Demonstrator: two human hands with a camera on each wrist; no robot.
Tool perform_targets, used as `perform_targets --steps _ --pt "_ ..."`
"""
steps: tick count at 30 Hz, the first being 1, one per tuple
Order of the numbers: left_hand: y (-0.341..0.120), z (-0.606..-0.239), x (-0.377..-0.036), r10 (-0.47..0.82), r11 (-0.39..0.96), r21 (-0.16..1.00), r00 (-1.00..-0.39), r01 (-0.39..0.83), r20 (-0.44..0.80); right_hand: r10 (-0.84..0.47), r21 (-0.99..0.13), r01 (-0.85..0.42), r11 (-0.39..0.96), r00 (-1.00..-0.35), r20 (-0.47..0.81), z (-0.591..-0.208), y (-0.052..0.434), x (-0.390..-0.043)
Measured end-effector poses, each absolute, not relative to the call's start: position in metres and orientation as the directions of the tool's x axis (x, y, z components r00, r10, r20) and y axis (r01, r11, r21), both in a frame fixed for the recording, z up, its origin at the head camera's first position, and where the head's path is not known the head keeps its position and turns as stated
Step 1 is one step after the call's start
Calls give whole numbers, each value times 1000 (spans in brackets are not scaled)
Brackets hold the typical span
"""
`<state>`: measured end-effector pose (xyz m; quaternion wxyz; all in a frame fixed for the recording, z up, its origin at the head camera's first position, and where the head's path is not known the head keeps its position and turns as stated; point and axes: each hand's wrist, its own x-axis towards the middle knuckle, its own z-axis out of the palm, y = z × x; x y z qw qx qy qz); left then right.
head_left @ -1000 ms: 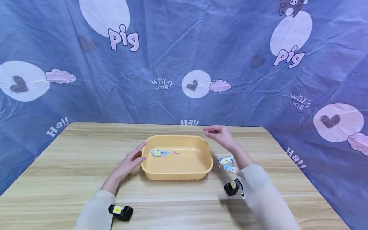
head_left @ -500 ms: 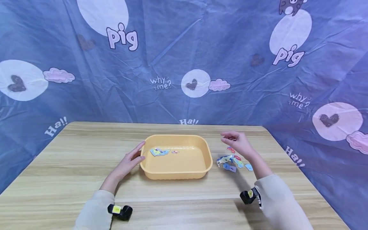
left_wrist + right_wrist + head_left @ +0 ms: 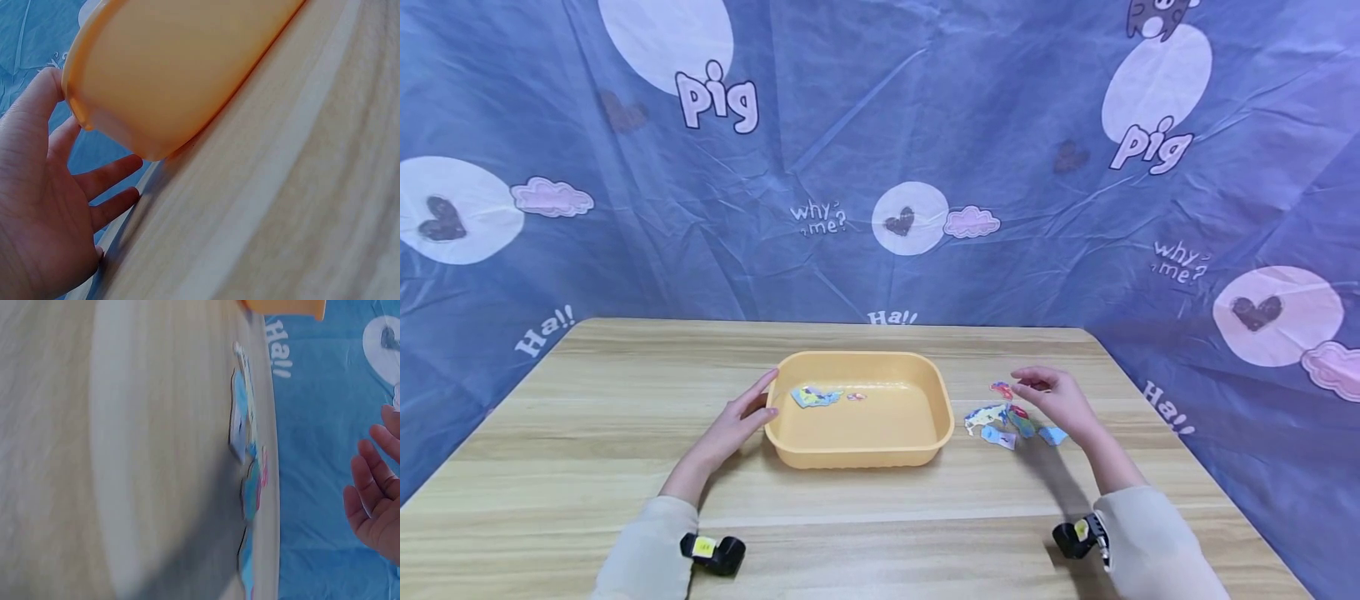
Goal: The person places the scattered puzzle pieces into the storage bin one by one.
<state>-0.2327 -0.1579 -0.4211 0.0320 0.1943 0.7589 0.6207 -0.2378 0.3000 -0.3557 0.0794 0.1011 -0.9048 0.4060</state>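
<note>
My left hand (image 3: 737, 423) touches the left end of a yellow-orange plastic tray (image 3: 859, 459). Its thumb and extended fingertips (image 3: 128, 165) are spread along the rim and outer wall in the left wrist view. Two flat, colourful printed pieces lie inside: a larger blue-yellow one (image 3: 815, 397) and a small pinkish one (image 3: 857, 397). My right hand (image 3: 1060, 400), fingers loosely bent and nothing in them, hovers above the table by several more flat pieces. These include a red one (image 3: 1002, 389), a blue-and-cream one (image 3: 985, 416), a blue-and-white one (image 3: 999, 438) and a light blue one (image 3: 1052, 435).
Everything stands on a wood-grain table (image 3: 865, 542). Behind and along the sides hangs a blue printed cloth (image 3: 820, 275). A small black camera is strapped to each wrist, the left camera (image 3: 715, 555) and the right camera (image 3: 1075, 538).
My right hand has moved rightward and lower, from beyond the tray's far right corner to over the loose pieces, uncovering several of them. My left hand and the tray keep their places.
</note>
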Motion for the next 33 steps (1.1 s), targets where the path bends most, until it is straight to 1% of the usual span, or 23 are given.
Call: perform_targets --steps 7,17,24,30,33 --pt "-158 -421 -231 330 152 955 -924 253 193 -100 -713 -204 671 -977 186 -367 308 -228" --pt "-157 -421 -231 329 152 958 -926 244 183 -134 -709 -192 679 -981 138 -381 310 -219" --pt "-157 -422 -231 330 164 955 -926 246 182 -177 -659 -212 722 -977 120 -389 314 -213" --pt "-156 -421 -229 326 168 954 -927 249 185 -185 -696 -194 692 -979 89 -398 318 -210" --pt "-156 -420 -229 324 169 953 -928 250 186 -182 -693 -196 694 -979 94 -402 319 -210"
